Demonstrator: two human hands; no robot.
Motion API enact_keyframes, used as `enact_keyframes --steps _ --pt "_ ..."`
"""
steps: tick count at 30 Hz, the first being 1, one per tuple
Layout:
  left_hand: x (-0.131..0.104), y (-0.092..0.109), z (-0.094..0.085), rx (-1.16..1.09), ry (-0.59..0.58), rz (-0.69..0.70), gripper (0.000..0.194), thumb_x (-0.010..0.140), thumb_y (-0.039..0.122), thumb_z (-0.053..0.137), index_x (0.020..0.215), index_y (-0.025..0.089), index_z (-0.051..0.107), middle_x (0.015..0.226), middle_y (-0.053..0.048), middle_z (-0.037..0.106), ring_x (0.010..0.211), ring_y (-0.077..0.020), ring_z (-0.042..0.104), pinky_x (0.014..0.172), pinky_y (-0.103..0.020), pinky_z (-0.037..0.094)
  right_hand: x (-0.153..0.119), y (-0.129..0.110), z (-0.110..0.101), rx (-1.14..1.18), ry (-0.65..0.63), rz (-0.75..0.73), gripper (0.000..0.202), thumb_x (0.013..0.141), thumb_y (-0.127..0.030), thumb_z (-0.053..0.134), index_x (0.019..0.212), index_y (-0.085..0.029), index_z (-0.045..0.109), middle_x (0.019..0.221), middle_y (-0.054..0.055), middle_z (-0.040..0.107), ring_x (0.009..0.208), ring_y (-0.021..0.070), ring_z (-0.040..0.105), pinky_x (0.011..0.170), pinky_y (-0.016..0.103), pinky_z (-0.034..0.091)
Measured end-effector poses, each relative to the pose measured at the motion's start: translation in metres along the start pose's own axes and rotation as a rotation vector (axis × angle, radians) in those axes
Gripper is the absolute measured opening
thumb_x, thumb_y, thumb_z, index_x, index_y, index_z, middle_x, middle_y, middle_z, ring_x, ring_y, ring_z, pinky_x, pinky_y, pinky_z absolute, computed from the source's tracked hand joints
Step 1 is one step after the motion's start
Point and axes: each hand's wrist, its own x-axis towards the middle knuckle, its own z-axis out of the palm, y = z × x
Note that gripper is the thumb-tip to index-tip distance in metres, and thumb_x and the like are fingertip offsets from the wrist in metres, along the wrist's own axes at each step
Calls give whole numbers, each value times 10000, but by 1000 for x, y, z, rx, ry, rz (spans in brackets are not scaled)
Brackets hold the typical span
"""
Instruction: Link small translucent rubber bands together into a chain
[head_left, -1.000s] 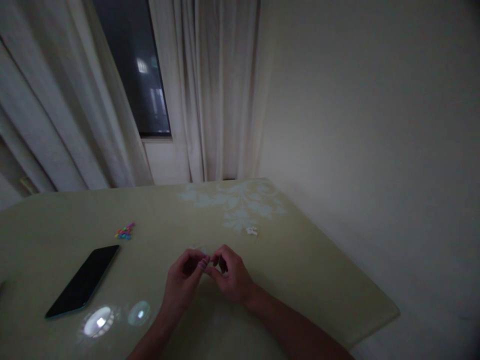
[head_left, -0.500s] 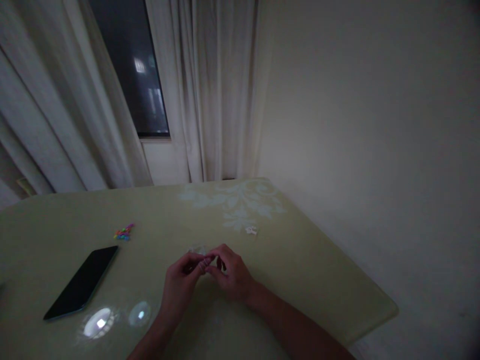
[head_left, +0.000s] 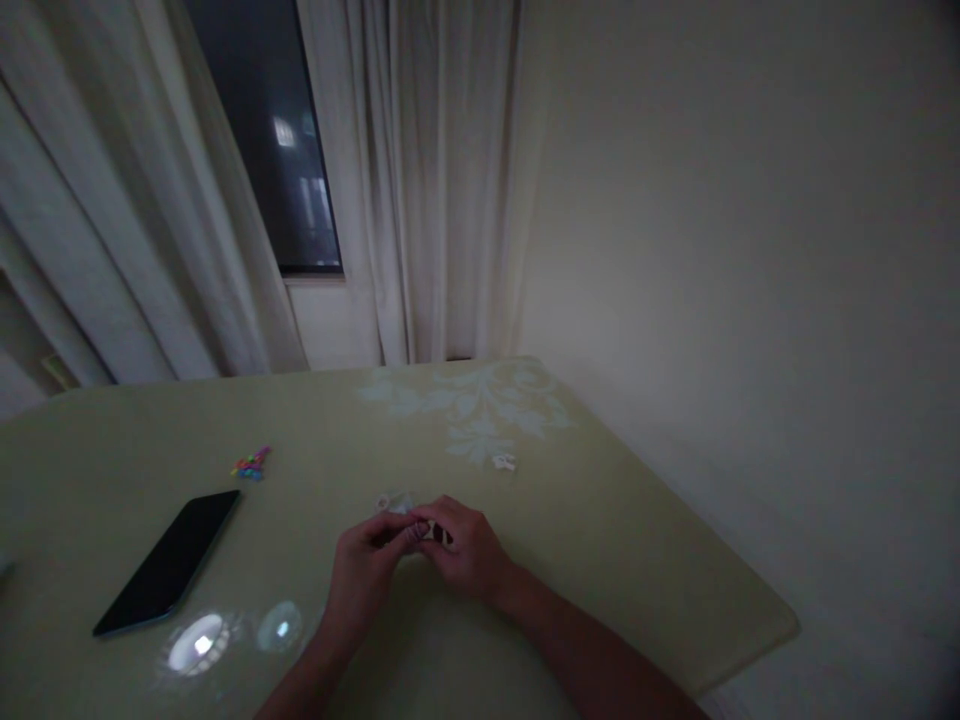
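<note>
Above the near middle of the table, my left hand [head_left: 366, 553] and my right hand [head_left: 469, 548] meet, fingertips together. Both are closed in a pinch around something small and pale with thin lines; its kind is too small and dim to make out, and fingers cover most of it. Just behind the left fingertips lies a small whitish, partly see-through item [head_left: 393, 502], partly hidden by the hands. A few small white pieces [head_left: 504, 462] rest farther back, beyond my right hand.
On the left lies a dark-screened tablet or large phone [head_left: 171, 562]. Behind it is a little heap of brightly coloured small pieces [head_left: 251, 464]. The glossy greenish table [head_left: 615, 560] runs up near a wall on the right; curtains [head_left: 442, 200] hang beyond its far edge.
My hands have drawn slightly closer together, and the right fingers have shifted against the left fingertips. More of the whitish item behind them shows. The view has shifted a little.
</note>
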Motion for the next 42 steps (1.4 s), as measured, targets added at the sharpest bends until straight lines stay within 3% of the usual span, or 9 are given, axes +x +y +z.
enact_keyframes --steps 13,18,21,29,36,42 --pt "3 -9 -2 -65 -91 -47 245 745 418 805 840 198 854 803 -62 836 742 -250 786 703 -332 657 0 1 -5 -63 -10 23 318 928 -307 702 1239 -241 711 977 60 729 770 175 632 767 291 533" --pt "7 -11 -2 10 -113 30 192 755 365 770 796 185 825 771 -60 814 732 -233 762 688 -297 610 0 3 -7 -82 -56 -88 429 957 -364 698 1377 -296 644 1176 80 681 976 197 655 888 321 549" --pt "7 -12 -3 -2 -139 1 168 727 333 779 763 172 809 732 -47 796 691 -217 733 655 -275 568 -2 7 -7 -109 -60 -144 366 978 -334 679 1344 -313 684 1235 82 656 933 178 664 865 313 561" --pt "7 -10 -6 -95 -216 -105 182 722 356 818 759 178 816 732 -42 786 690 -204 710 659 -263 524 -2 10 -7 23 -12 -102 289 921 -391 763 1190 -287 772 1116 63 664 891 163 674 844 309 575" --pt "7 -1 -13 -116 -346 -134 233 766 415 821 822 188 831 786 -52 795 762 -219 714 713 -279 527 -1 4 -9 29 -4 -94 241 897 -317 790 1132 -265 784 1063 57 656 932 171 670 849 293 559" --pt "9 -4 -17 -168 -394 -200 299 724 446 869 818 166 820 779 -52 788 769 -216 702 710 -268 510 -1 4 -8 -14 10 -172 230 906 -315 778 1118 -225 785 1033 64 661 905 164 672 809 262 560"
